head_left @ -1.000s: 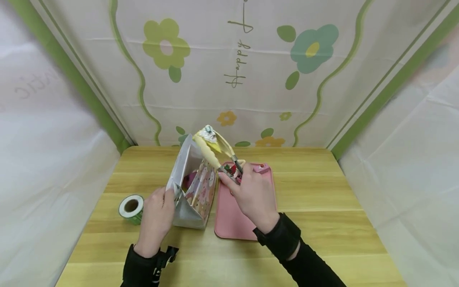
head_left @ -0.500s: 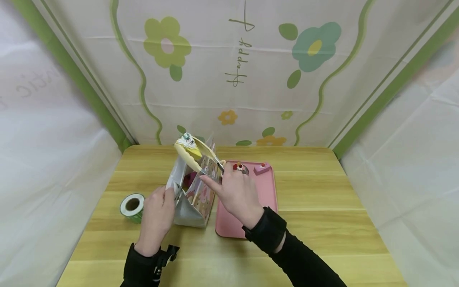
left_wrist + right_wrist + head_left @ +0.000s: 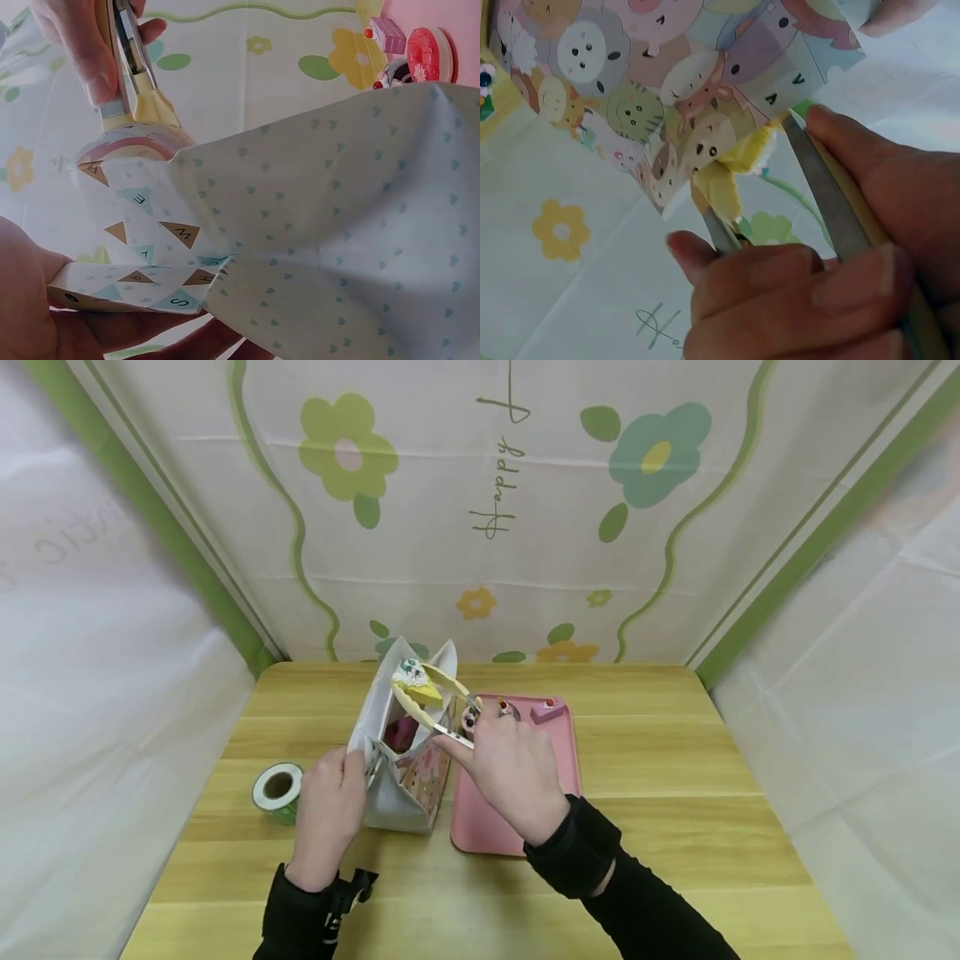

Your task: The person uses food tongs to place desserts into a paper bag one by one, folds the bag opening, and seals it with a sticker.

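My left hand point(image 3: 330, 810) pinches the near left edge of a paper bag point(image 3: 397, 802), whose mouth gapes upward. In the left wrist view, the fingers lie along the bag's folded rim. My right hand point(image 3: 517, 768) grips a pair of tongs point(image 3: 420, 717) with cream tips and metal handles. Between the tips sits a yellow toy cake slice point(image 3: 417, 687) with white topping, over the bag's mouth. A dark pink item point(image 3: 401, 733) shows inside the bag. Seen from the right wrist, the bag's printed side point(image 3: 705, 82) carries cartoon animals and partly covers the slice.
Right of the bag lies a pink tray point(image 3: 480, 827) with a purple toy cake slice point(image 3: 548, 710) and other small toy cakes at its far end. A roll of green-sided labels point(image 3: 278, 787) stands left of the bag. A printed curtain point(image 3: 525, 552) hangs behind the wooden table point(image 3: 675, 827).
The tongs and cake slice have moved left from beside the tray, then down into the bag's mouth. The bag's mouth has spread wider. My left hand has stayed at its edge.
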Demonstrator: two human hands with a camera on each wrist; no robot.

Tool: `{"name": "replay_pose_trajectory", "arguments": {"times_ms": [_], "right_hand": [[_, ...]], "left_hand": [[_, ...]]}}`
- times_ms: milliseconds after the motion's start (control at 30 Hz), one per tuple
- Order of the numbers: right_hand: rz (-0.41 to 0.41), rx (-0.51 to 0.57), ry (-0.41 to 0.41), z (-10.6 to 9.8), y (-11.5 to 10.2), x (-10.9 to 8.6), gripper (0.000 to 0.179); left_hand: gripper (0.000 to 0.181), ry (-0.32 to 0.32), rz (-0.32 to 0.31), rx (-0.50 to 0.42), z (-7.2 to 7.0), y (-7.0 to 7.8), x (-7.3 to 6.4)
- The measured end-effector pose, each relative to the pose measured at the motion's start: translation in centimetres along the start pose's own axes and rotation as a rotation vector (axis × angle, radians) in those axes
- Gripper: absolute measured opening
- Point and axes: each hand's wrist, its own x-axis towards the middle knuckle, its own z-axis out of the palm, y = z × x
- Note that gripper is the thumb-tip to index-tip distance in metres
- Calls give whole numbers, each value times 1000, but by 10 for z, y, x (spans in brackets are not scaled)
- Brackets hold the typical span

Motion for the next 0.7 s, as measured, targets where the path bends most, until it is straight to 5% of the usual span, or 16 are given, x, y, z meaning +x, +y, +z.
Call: {"name": "replay_pose_trajectory", "arguments": {"times_ms": [400,700], "right_hand": [[-114,-114,73,-14,-3,11,66],[-165,-159,30,-23,-5,18,67]], "left_hand": [[42,-2,-2,-1,-1,1,0],[43,-7,4,5,1,0,1]]}}
